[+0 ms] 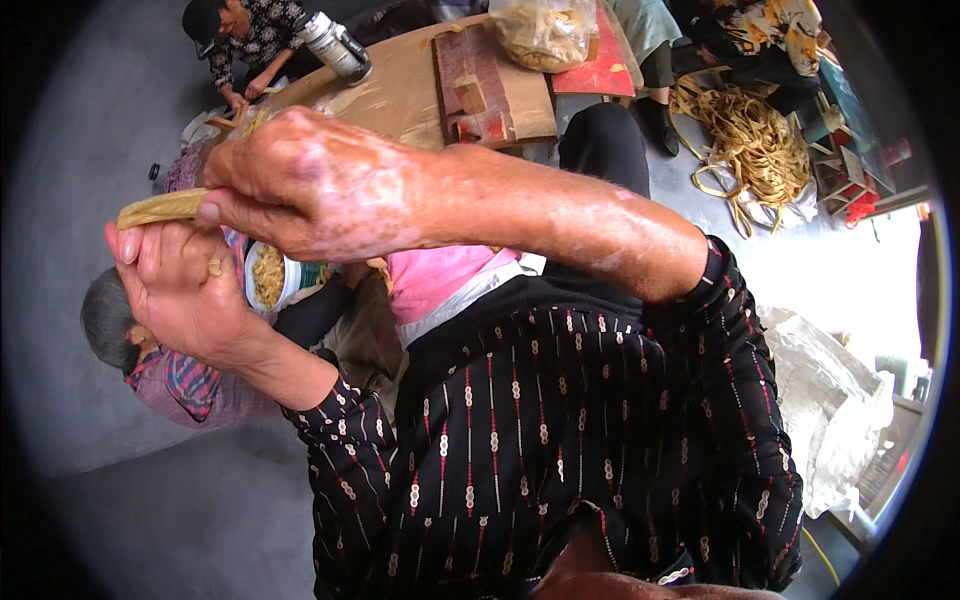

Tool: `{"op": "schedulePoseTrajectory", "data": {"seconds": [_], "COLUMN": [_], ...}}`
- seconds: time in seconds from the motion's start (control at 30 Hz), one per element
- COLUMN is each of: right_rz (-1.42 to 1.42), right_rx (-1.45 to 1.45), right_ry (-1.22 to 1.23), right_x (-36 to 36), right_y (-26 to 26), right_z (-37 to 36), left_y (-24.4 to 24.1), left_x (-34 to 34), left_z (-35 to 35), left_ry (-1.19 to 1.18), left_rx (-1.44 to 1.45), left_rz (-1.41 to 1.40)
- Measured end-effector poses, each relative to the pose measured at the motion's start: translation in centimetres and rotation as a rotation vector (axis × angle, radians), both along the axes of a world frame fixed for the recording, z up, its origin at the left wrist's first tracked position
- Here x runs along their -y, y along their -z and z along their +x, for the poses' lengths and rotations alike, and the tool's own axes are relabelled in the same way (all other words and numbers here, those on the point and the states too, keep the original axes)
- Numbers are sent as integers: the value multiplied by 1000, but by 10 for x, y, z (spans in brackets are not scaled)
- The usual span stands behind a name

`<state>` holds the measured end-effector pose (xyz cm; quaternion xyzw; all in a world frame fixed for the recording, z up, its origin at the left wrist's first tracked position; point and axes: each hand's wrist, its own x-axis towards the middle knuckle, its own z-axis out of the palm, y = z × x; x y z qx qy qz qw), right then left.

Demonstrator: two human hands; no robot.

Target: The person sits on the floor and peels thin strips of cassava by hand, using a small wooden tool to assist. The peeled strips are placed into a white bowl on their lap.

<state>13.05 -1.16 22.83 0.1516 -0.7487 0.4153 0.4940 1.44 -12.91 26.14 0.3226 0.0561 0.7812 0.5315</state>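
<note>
My right hand (315, 184) reaches across from the right, its back towards the camera, pinching a flat yellow-brown strip (161, 208) between thumb and bent fingers. Below it, my left hand (187, 292) is raised with the palm side showing and the fingers curled. The strip's other end lies at the left thumb and fingertips. A small piece of similar yellowish material (215, 266) shows among the left fingers. The material of the strip cannot be told for certain. Part of the left fingers is blurred.
A white tub of yellowish pieces (270, 277) stands beside a seated person (187, 382). Beyond are a wooden table (397, 67), a steel flask (336, 49), a filled plastic bag (544, 34) and another person (251, 37). Long strips (750, 142) are heaped on the floor to the right.
</note>
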Motion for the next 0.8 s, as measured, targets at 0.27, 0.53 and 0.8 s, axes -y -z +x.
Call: {"op": "schedulePoseTrajectory", "data": {"seconds": [0.27,0.53,0.8], "right_rz": [29,-298,-244], "right_rx": [35,528,568], "right_ry": [162,23,16], "right_x": [-19,-39,-40], "right_y": [45,105,162], "right_z": [-7,58,73], "left_y": [43,113,143], "left_x": [-33,-53,-56], "left_z": [17,52,55], "left_ry": [-478,-835,-643], "left_rx": [-105,-1613,-1901], "left_rz": [-164,-171,-109]}}
